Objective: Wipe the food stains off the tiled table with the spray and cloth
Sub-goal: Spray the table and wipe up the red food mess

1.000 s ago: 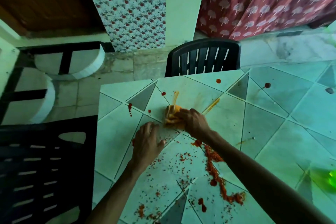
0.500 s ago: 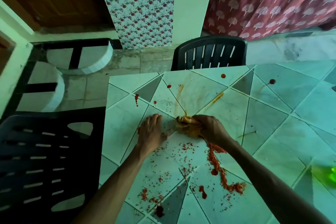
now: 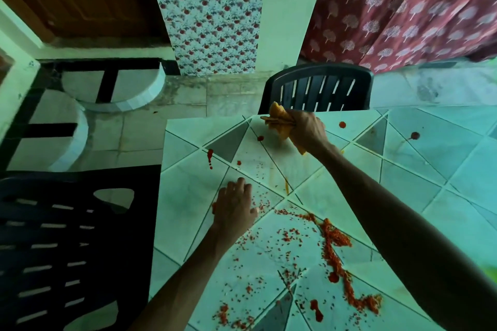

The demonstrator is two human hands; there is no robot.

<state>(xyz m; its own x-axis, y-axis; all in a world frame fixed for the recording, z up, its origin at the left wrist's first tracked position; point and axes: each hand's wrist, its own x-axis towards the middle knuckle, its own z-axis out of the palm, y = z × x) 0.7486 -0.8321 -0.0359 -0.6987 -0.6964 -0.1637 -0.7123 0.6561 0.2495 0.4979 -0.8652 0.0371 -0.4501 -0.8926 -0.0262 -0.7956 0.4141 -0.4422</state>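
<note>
**Yellow cloth up at the table's far edge, clamped in the right hand**

Starting at the left, a dark slatted plastic chair stands beside the table's left edge. Behind it a floral curtain hangs next to a pale pillar.

Onto the tiled table now: pale tiles cut by dark grey triangles. A red drip runs down a tile near the far left corner. Just below it the left hand lies palm down on the tiles, fingers straight and close together, holding nothing, simply resting on the surface.

Scattered red crumbs speckle the tiles around and below that hand. A short yellow streak sits on a grout line just to its right. Further right, a thick red trail of crumbs and sauce snakes towards the near edge.

And up at the far edge is the yellow cloth, bunched into a wad, with part of it poking past the table's rim. Whether it is pressed on the tiles or just off them, I can't tell. The right hand has its fingers curled round the wad, gripping it from above, with the arm stretched long across the table.

Directly behind stands a second black plastic chair. Right of the cloth there is a small red spot, then a larger red blob. Above hangs a dark red tree-print curtain. At the right edge is a green blur, too smeared to name.
</note>
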